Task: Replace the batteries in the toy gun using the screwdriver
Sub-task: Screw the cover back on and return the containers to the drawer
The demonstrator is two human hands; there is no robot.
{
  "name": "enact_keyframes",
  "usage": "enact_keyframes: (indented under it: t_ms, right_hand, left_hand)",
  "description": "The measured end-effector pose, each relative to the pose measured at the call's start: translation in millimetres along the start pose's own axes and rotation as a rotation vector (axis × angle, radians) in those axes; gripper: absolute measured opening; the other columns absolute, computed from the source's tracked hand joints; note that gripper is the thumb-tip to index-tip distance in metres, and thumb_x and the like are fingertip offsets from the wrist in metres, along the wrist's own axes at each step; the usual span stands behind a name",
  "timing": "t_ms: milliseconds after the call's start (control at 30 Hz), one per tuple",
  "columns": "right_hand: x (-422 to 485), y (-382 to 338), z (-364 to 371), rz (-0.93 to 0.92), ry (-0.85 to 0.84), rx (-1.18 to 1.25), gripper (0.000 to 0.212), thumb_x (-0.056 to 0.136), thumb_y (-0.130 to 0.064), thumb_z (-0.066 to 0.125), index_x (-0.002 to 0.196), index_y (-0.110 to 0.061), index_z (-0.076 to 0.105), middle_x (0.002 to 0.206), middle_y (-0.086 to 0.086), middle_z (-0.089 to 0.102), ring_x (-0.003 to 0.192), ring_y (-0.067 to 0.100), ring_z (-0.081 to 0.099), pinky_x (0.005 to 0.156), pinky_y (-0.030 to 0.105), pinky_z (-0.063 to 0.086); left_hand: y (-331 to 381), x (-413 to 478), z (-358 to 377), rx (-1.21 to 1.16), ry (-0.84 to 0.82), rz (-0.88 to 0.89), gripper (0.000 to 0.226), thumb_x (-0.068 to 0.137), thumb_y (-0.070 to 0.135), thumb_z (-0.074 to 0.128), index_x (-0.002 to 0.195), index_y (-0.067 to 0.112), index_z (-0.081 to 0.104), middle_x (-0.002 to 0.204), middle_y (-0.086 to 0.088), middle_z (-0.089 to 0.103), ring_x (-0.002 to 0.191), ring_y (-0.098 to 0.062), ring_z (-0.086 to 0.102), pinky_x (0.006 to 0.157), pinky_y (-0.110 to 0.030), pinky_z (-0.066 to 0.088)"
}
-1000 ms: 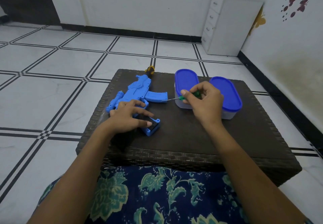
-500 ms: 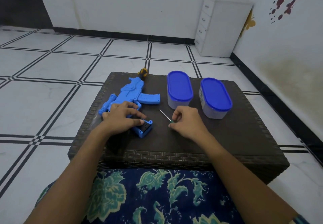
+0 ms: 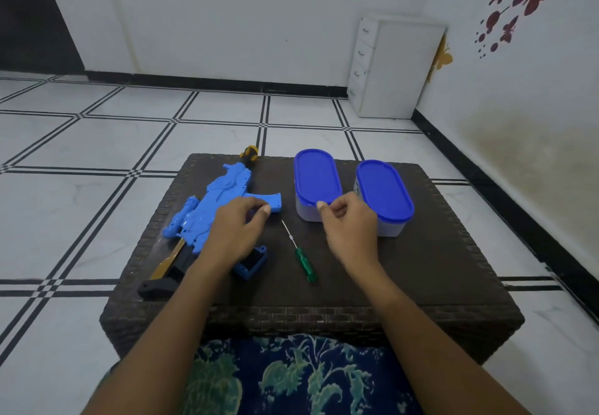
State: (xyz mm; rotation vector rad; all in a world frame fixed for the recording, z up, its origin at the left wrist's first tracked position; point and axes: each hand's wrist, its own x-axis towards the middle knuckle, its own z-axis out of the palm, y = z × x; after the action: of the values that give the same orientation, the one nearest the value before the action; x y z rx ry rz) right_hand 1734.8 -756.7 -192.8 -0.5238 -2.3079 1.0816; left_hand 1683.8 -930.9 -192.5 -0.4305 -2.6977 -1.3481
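A low wicker table (image 3: 421, 285) stands on a tiled floor (image 3: 81, 155). On its left lies a toy gun (image 3: 220, 200), muzzle pointing away. A screwdriver (image 3: 299, 252) lies at the centre, tip pointing away. Two lidded containers (image 3: 316, 176) (image 3: 384, 191) stand side by side on the right. A drawer cabinet (image 3: 395, 64) stands in the far corner.

Dark woven counter (image 3: 421, 285) on tiled floor (image 3: 81, 188), bearing: blue toy gun (image 3: 214, 213) at left; green screwdriver (image 3: 299, 252) centre; two blue-lidded tubs (image 3: 316, 178) (image 3: 384, 191) at right
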Motion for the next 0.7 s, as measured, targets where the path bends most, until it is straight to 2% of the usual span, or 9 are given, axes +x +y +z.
enact_keyframes:
  t_ms: [100,167,233,333,400,433,500,600,700]
  right_hand:
    - [10.2,5.5,2.1,0.149,0.005,0.072,0.029,0.093,-0.034,0.062,0.105,-0.009,0.053,0.102,0.008,0.061,0.095,0.023,0.06,0.072,0.024,0.047]
    - [15.7,7.4,5.6,0.253,-0.055,0.111,0.055,0.094,-0.04,0.059,0.135,-0.005,0.044,0.133,0.01,0.054,0.121,0.026,0.054,0.094,0.034,0.048]
    - [21.0,8.3,11.3,0.318,-0.105,0.159,0.068,0.096,-0.043,0.055,0.148,-0.007,0.032,0.148,0.01,0.043,0.133,0.026,0.046,0.101,0.036,0.042]
    - [28.9,12.3,19.0,0.33,-0.139,0.163,0.055,0.096,-0.047,0.05,0.135,-0.008,0.048,0.128,0.009,0.057,0.108,0.021,0.058,0.076,0.027,0.044]
    - [30.6,14.2,22.7,0.31,-0.134,0.166,0.043,0.097,-0.048,0.049,0.113,-0.009,0.058,0.103,0.005,0.062,0.082,0.012,0.058,0.06,0.024,0.04]
    - [31.4,15.1,24.0,0.306,-0.133,0.167,0.039,0.097,-0.047,0.049,0.104,-0.01,0.058,0.094,0.004,0.061,0.076,0.01,0.055,0.057,0.023,0.039]
    - [34.6,16.9,24.1,0.313,-0.121,0.177,0.033,0.097,-0.045,0.051,0.095,-0.012,0.058,0.085,0.002,0.058,0.071,0.008,0.054,0.056,0.023,0.039]
    - [38.2,16.3,22.2,0.315,-0.07,0.167,0.031,0.097,-0.039,0.053,0.083,-0.011,0.056,0.072,0.0,0.053,0.062,0.009,0.05,0.051,0.022,0.035]
    - [40.4,17.1,19.4,0.329,-0.03,0.145,0.034,0.096,-0.031,0.056,0.069,-0.01,0.052,0.063,0.004,0.053,0.057,0.014,0.058,0.049,0.024,0.042]
  left_hand:
    - [15.5,2.6,18.3,-0.098,-0.04,-0.034,0.036,0.096,0.033,0.051,0.127,0.016,0.058,0.112,0.0,0.063,0.103,-0.012,0.057,0.083,-0.024,0.039]
    - [24.0,5.1,31.0,-0.146,-0.091,-0.068,0.045,0.096,0.035,0.05,0.137,0.016,0.049,0.129,-0.003,0.058,0.113,-0.013,0.054,0.089,-0.025,0.039]
    - [31.0,7.9,42.1,-0.195,-0.126,-0.09,0.047,0.097,0.034,0.049,0.14,0.015,0.045,0.138,-0.002,0.053,0.12,-0.013,0.051,0.091,-0.023,0.037]
    - [39.5,9.5,52.1,-0.164,-0.058,-0.105,0.035,0.096,0.029,0.05,0.126,0.012,0.057,0.123,-0.003,0.062,0.104,-0.012,0.055,0.084,-0.025,0.041]
    - [42.2,6.7,51.8,0.117,0.035,-0.113,0.024,0.093,0.031,0.05,0.096,0.01,0.062,0.099,-0.006,0.066,0.083,-0.016,0.057,0.07,-0.031,0.045]
    - [44.4,2.7,50.7,0.303,0.05,-0.123,0.029,0.091,0.036,0.049,0.084,0.01,0.059,0.09,-0.006,0.064,0.077,-0.019,0.057,0.064,-0.032,0.045]
    - [49.8,-3.9,52.1,0.603,-0.032,-0.174,0.037,0.087,0.049,0.048,0.083,0.012,0.056,0.089,-0.005,0.061,0.084,-0.026,0.06,0.066,-0.034,0.044]
    - [53.7,-9.4,58.8,0.791,-0.219,-0.24,0.041,0.084,0.052,0.052,0.099,0.015,0.059,0.106,-0.006,0.061,0.104,-0.028,0.056,0.079,-0.038,0.042]
    - [56.6,-13.9,62.6,0.768,-0.224,-0.202,0.028,0.085,0.042,0.052,0.076,0.016,0.048,0.092,-0.004,0.057,0.096,-0.026,0.058,0.08,-0.038,0.043]
